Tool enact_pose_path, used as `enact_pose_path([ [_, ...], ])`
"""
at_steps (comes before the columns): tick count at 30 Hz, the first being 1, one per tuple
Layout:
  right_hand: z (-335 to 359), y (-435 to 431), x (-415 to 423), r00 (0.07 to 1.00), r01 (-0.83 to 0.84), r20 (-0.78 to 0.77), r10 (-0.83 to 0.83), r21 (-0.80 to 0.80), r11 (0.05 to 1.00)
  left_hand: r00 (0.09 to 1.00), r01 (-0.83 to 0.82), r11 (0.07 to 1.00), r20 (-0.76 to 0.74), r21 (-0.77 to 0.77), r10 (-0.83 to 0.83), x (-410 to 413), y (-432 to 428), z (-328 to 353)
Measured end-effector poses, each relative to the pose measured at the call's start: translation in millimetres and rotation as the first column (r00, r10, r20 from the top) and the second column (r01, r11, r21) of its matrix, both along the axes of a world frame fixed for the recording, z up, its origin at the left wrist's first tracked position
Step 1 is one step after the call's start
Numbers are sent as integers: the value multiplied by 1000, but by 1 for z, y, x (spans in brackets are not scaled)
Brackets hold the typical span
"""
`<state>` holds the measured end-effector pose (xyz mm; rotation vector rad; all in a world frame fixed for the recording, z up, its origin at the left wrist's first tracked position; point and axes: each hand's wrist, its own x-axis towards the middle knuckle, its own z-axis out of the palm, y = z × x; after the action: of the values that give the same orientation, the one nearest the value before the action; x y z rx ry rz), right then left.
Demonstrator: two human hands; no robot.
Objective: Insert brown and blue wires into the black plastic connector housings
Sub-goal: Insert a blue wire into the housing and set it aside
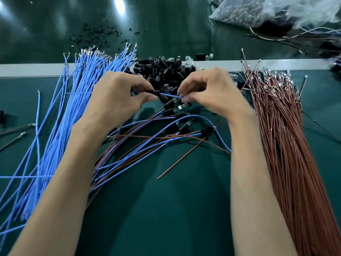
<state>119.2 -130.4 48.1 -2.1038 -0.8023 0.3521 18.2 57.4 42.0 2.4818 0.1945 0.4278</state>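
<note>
I am pinching a black connector housing point(156, 93) between the thumb and fingers of my left hand point(118, 95). My right hand point(208, 93) is pinching a blue wire point(170, 96), which is running across the short gap from my right fingertips to the housing's near end. Both grips are clamped tight and hovering just above the green mat point(166, 209). Just beyond my knuckles a pile of loose housings point(164, 71) is lying against a grey strip point(36, 70). Just below my grips, between my wrists, wired housings point(177, 117) are fanning their blue and brown leads toward me. Left of my left hand a blue wire bundle point(73, 108) is passing under my forearm. Right of my right hand a brown wire bundle point(282, 135) is lying alongside that arm. Well beyond my right hand a clear plastic bag point(276, 10) is sitting.
</note>
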Motion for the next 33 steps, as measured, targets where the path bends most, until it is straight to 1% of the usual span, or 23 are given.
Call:
enact_pose_path([
  [5,-1,14,-6,998,-64,3,64,-3,998,997,65,998,-32,14,-64,3,-16,-2],
  [7,-2,13,-5,997,-74,-7,74,-16,997,997,66,998,-38,7,-66,3,-15,-1],
  [11,-3,4,1,1000,-20,5,20,-25,1000,1000,27,998,-8,-63,-28,1,-6,2],
  [15,-1,15,-5,998,-36,58,35,14,999,997,74,997,-17,-28,-75,2,-17,2],
  [18,-1,17,-4,996,-50,73,49,4,999,998,58,998,-21,-34,-59,3,-14,1],
  [22,-2,6,1,994,15,110,-11,-38,999,1000,25,998,9,-62,-24,0,-4,3],
  [25,-2,11,-1,995,18,95,-15,-34,999,999,37,998,8,-48,-37,2,-12,1],
  [28,-1,16,-3,993,-5,117,12,-58,998,997,71,997,-10,-6,-71,3,-21,-2],
  [30,1,13,-3,993,-11,118,17,-47,999,998,69,997,-13,-18,-69,3,-18,-2],
  [33,4,2,2,989,31,146,-27,-25,999,999,50,998,-1,-48,-50,1,-7,0],
])
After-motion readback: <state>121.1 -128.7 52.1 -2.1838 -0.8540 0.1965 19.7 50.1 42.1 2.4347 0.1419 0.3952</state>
